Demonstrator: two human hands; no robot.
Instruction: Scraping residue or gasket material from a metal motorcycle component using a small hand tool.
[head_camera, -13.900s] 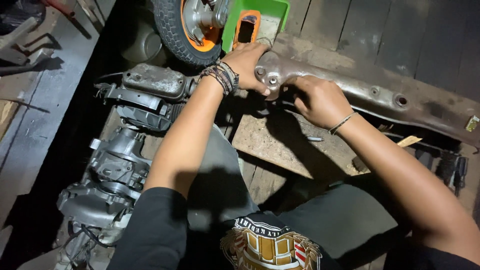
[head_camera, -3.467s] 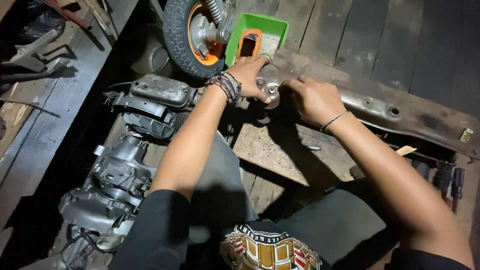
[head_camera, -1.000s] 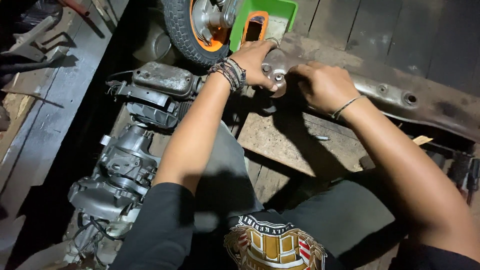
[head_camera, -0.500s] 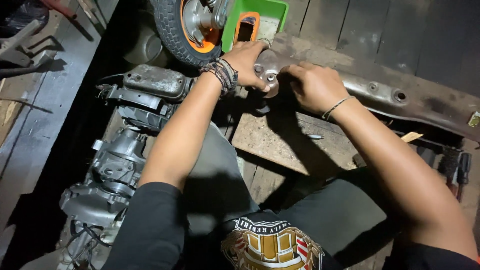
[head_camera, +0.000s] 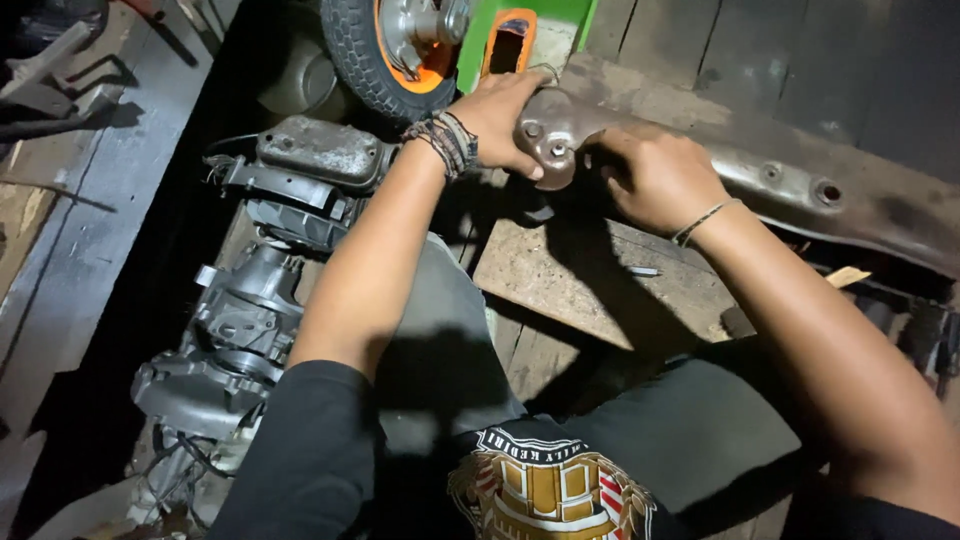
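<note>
Both hands work at one end of a long rusty metal bracket (head_camera: 760, 175) that lies across the wooden floor (head_camera: 590, 275) from top centre toward the right edge. Left hand (head_camera: 505, 115), a stack of braided bands at its wrist, is clamped over the bracket's rounded end (head_camera: 550, 130), fingers over the top and thumb pressed against the face with its bolt holes. Right hand (head_camera: 655, 180), a thin bracelet at the wrist, is curled shut against the bracket just beside the left, fingers tucked under the edge; whether it holds a small tool or part there cannot be told. The bracket's far stretch, with two more round holes, runs clear of both hands toward the right.

Just above the left hand stands a small wheel (head_camera: 385, 50) with a black tyre and orange hub, and next to it a green box (head_camera: 530, 35) with an orange-rimmed piece in it. Left of the left forearm lies a grey engine block (head_camera: 250, 300), reaching toward the bottom left corner. A flat concrete-looking slab (head_camera: 590, 280) lies under the hands, a small pin (head_camera: 645, 271) on it.
</note>
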